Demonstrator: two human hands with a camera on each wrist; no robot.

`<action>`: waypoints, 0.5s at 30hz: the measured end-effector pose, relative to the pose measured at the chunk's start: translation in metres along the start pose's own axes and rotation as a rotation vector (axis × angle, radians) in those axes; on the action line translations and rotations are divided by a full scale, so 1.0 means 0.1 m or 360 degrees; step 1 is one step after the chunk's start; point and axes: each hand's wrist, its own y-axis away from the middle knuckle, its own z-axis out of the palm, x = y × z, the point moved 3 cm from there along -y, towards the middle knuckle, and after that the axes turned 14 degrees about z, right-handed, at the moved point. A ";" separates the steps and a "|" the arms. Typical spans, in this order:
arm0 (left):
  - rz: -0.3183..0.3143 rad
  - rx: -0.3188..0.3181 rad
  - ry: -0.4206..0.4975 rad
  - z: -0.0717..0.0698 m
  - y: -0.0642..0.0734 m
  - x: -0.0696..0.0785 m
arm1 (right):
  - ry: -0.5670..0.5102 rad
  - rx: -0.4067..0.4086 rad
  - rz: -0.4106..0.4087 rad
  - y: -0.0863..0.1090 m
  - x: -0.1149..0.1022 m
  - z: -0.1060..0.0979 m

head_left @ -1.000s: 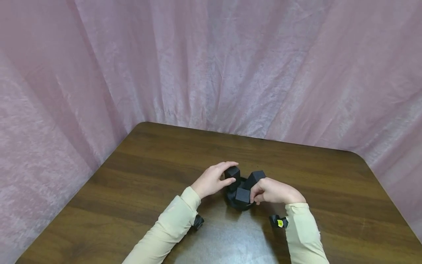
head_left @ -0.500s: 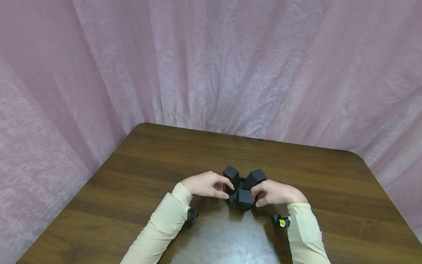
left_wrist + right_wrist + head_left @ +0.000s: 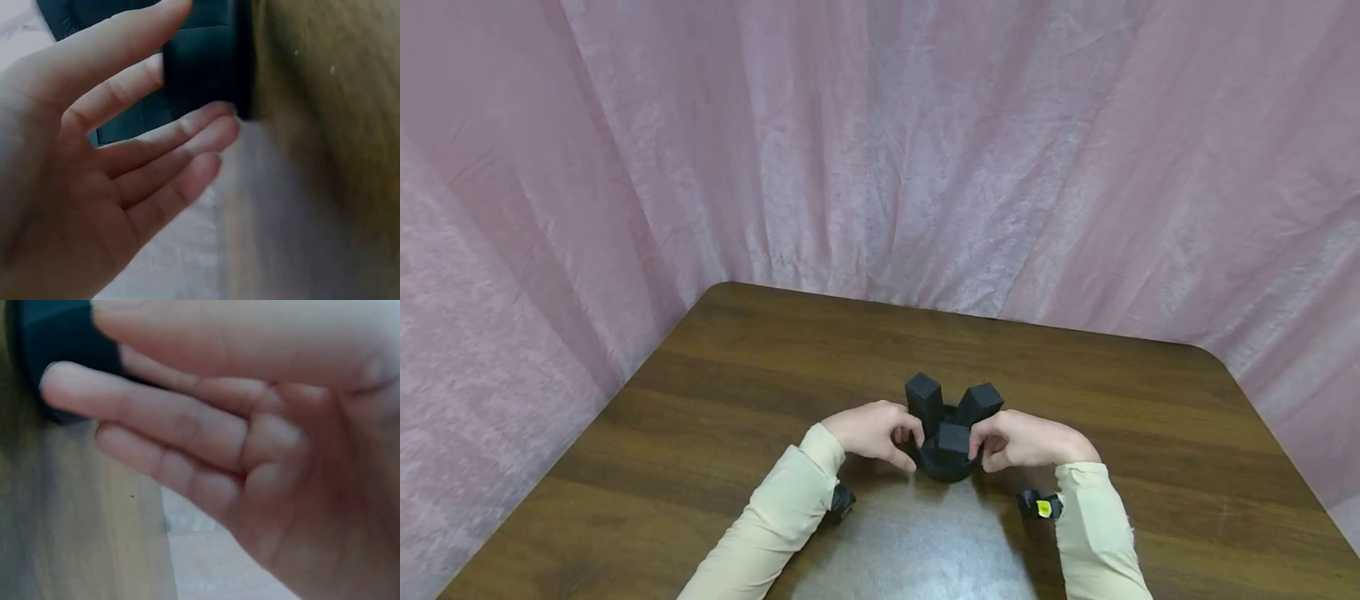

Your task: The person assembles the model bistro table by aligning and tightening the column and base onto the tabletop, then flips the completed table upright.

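Note:
A black round base [image 3: 946,472] stands on the wooden table in the head view. Three black square-sided posts rise from it: a left rear post [image 3: 923,395], a right rear post [image 3: 981,403] and a shorter-looking front post [image 3: 953,438]. On the left, my left hand [image 3: 874,430] holds the base's side with curved fingers and thumb. Its fingertips overlap the dark wall [image 3: 200,72] in the left wrist view. My right hand [image 3: 1032,437] grips the opposite side, its index finger beside the front post. The dark wall [image 3: 65,337] partly shows behind its fingers in the right wrist view.
The brown wooden table [image 3: 760,350] spreads around the base, with rounded far corners. Pink curtains [image 3: 880,150] hang behind and at both sides. A small black wrist camera [image 3: 841,502] sits under the left sleeve, another wrist camera [image 3: 1037,505] beside the right sleeve.
My left hand has let go of the left rear post and moved down and nearer, onto the base's left side. My right hand stays nearly in place. The posts have shifted slightly.

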 end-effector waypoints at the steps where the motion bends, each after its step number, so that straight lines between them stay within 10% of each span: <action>1: 0.0000 0.0032 0.0005 -0.02 0.01 0.00 | -0.0017 0.0011 -0.0015 0.01 0.00 -0.01; 8: 0.0032 0.0340 -0.0112 -0.16 0.00 0.00 | -0.0034 0.0227 -0.0049 0.02 -0.02 -0.08; 15: -0.0032 0.0694 -0.0054 -0.27 0.01 -0.01 | 0.0011 0.0714 -0.0083 -0.01 -0.04 -0.21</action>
